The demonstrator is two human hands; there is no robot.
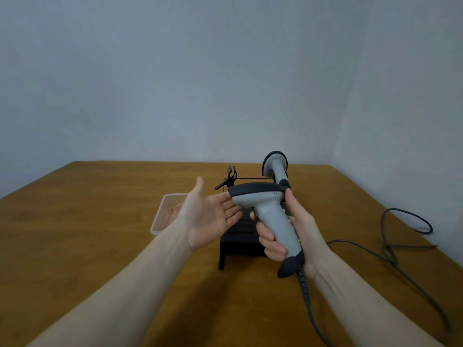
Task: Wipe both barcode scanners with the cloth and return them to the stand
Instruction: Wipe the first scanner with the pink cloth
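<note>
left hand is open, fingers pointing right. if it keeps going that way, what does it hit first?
Most likely the head of the held scanner: the left hand has its fingertips right beside it already. The right hand grips that scanner's handle. Depth is hard to judge from one view.

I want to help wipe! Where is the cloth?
In the head view, the pinkish cloth lies in a clear plastic tray on the table's left side, just behind the open left hand and left of the black stand.

Wooden table [100, 246] under stand [238, 244], tray [160, 216], cable [390, 249]
</note>
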